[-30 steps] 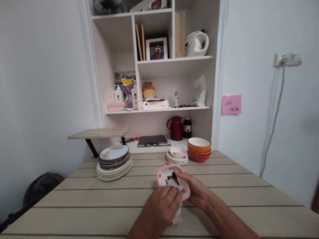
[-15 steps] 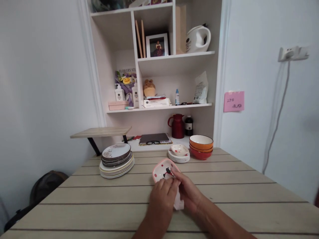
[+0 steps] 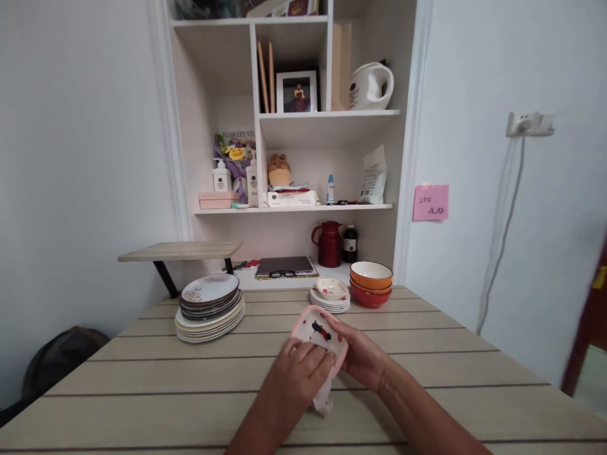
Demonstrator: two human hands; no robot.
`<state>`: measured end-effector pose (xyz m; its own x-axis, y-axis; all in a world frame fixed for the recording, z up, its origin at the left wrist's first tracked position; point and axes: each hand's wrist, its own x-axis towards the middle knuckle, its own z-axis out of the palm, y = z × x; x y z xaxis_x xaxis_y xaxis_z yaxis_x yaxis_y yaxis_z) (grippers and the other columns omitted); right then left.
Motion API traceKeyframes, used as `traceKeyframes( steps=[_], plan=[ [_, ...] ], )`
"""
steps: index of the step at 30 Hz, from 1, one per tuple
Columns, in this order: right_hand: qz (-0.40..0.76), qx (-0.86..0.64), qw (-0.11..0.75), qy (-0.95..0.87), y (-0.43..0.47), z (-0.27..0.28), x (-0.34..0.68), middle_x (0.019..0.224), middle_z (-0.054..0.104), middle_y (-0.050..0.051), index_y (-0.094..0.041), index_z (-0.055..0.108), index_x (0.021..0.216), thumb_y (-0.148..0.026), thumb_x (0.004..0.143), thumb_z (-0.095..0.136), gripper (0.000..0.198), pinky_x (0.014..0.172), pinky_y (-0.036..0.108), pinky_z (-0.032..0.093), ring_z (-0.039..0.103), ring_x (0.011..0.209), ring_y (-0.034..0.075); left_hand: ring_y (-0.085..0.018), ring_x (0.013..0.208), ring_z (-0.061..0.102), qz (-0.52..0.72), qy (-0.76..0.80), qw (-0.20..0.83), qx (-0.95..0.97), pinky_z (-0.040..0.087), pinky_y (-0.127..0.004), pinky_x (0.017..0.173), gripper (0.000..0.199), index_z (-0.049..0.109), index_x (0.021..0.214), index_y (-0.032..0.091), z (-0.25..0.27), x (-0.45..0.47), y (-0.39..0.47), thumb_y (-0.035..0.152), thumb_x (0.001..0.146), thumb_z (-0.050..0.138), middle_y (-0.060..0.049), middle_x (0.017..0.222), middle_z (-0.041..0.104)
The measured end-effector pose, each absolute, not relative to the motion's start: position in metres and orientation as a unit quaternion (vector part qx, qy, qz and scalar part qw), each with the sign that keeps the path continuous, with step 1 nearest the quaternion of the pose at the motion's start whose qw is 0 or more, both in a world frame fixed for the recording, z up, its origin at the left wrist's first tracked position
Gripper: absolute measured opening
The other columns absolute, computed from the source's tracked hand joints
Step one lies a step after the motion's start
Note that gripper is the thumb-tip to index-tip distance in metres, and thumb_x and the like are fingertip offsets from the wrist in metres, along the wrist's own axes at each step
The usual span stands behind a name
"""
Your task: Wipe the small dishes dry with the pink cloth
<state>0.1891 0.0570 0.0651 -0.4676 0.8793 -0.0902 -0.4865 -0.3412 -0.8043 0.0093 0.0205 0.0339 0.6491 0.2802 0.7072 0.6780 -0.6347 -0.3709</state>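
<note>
A small square dish [image 3: 307, 325] with a pink rim, red dots and a black-and-red figure inside is held tilted above the table. My right hand [image 3: 365, 355] grips its right side, thumb on the rim and fingers mostly hidden behind. My left hand [image 3: 298, 371] lies over the dish's near part, fingers bent and pressed onto the inside. From beneath that hand hangs a white cloth [image 3: 323, 400], thin and crumpled; the part under the fingers is hidden.
On the slatted table [image 3: 427, 366], a plate stack [image 3: 211, 309] stands left. Behind the dish are small plates [image 3: 331, 304] topped by a little bowl [image 3: 332, 289], and stacked orange and red bowls [image 3: 371, 284]. Further back sit a laptop [image 3: 284, 265] and a red jug [image 3: 329, 244].
The dish has turned and tilted, its near edge now showing beside the right hand. My left hand has shifted left, spreading over the inside with the cloth. The camera view has shifted slightly.
</note>
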Motion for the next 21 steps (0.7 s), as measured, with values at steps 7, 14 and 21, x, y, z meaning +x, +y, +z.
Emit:
traceKeyframes(
  steps=[7,14,21],
  plan=[
    [0.802,-0.29,0.402,-0.333,0.063,0.056,0.192,0.085,0.076,0.009,-0.014,0.067,0.103,-0.047,0.081,0.067,0.039,0.069,0.034,0.051,0.069,0.072,0.022,-0.015,0.101,0.059,-0.367,-0.296,0.319,-0.822,0.03,-0.046,0.11,0.026,0.063,0.114,0.024,0.034,0.0,0.025,0.017,0.097,0.045,-0.002,0.105,0.069],
    [0.773,-0.252,0.492,-0.312,0.056,0.051,0.166,0.077,0.074,0.001,-0.023,0.06,0.119,-0.028,0.074,0.073,0.047,0.059,0.025,0.048,0.066,0.066,0.017,-0.019,0.1,0.061,-0.327,-0.361,0.336,-0.806,0.043,-0.047,0.102,0.032,0.061,0.117,0.019,0.017,0.007,0.034,0.009,0.093,0.043,-0.006,0.109,0.067],
    [0.729,-0.244,0.556,-0.315,0.047,0.058,0.152,0.08,0.075,0.003,-0.023,0.059,0.124,-0.036,0.072,0.076,0.056,0.067,0.027,0.051,0.069,0.073,0.018,-0.02,0.105,0.063,-0.409,-0.315,0.274,-0.811,0.05,-0.044,0.098,0.035,0.061,0.117,0.018,0.017,0.018,0.03,0.008,0.088,0.044,-0.008,0.11,0.068]
  ],
)
